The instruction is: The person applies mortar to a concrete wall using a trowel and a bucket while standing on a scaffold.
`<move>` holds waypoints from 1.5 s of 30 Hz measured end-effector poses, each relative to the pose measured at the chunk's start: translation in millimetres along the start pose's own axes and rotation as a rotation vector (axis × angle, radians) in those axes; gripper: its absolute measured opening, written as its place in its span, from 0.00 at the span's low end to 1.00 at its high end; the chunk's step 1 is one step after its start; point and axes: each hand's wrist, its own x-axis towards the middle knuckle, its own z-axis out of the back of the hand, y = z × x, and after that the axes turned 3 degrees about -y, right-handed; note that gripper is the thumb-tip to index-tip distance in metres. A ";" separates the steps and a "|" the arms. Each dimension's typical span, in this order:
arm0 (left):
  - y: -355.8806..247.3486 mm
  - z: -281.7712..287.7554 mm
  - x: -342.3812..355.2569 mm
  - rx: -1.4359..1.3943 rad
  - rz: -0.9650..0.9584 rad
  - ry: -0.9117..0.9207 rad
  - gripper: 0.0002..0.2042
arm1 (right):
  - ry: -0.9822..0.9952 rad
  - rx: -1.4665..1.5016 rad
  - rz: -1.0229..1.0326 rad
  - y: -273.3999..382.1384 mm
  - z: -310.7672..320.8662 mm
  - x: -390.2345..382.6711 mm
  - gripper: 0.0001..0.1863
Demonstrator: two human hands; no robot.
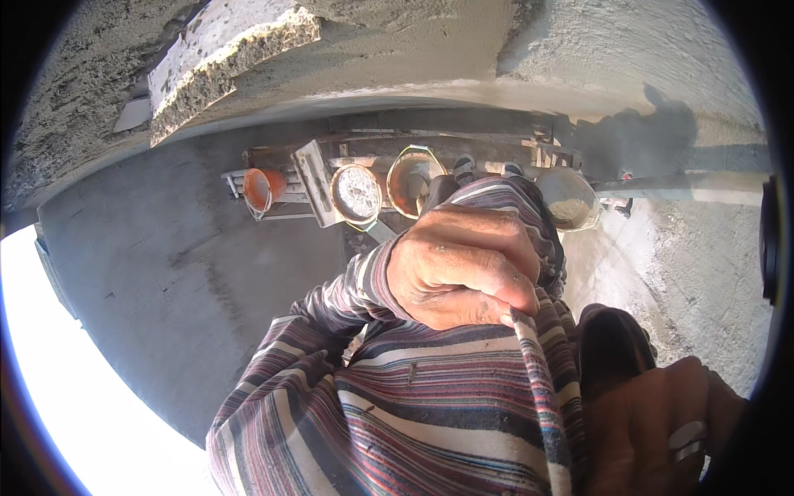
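Observation:
My left hand [463, 269] is at the centre, thumb and fingers pinched on the hem of a striped long-sleeved shirt [426, 393] that covers my body. My right hand [657, 413] is in shade at the lower right, with curled fingers and a silver band showing; it lies against the shirt and a dark item [612, 343], and I cannot make out what it grips. My shoes [463, 165] show beyond the shirt, among buckets on a wooden platform.
An orange bucket [260, 191], a flat board [312, 182] and further buckets with pale material [356, 192], [566, 198] line the narrow platform [529, 149]. A plastered wall [413, 45] with a broken edge [231, 74] rises in front. Bright light shows at the left.

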 end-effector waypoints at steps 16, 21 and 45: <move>1.5 -3.3 -0.8 0.081 -0.021 0.024 0.07 | 0.138 -0.004 -0.019 -38.0 -26.2 0.6 0.18; 3.6 -2.8 -1.5 0.090 -0.021 0.034 0.07 | 0.156 -0.019 -0.036 -40.2 -23.6 1.0 0.19; 6.6 4.8 10.8 0.060 -0.062 0.041 0.06 | 0.018 -0.090 -0.054 -27.2 6.6 19.6 0.24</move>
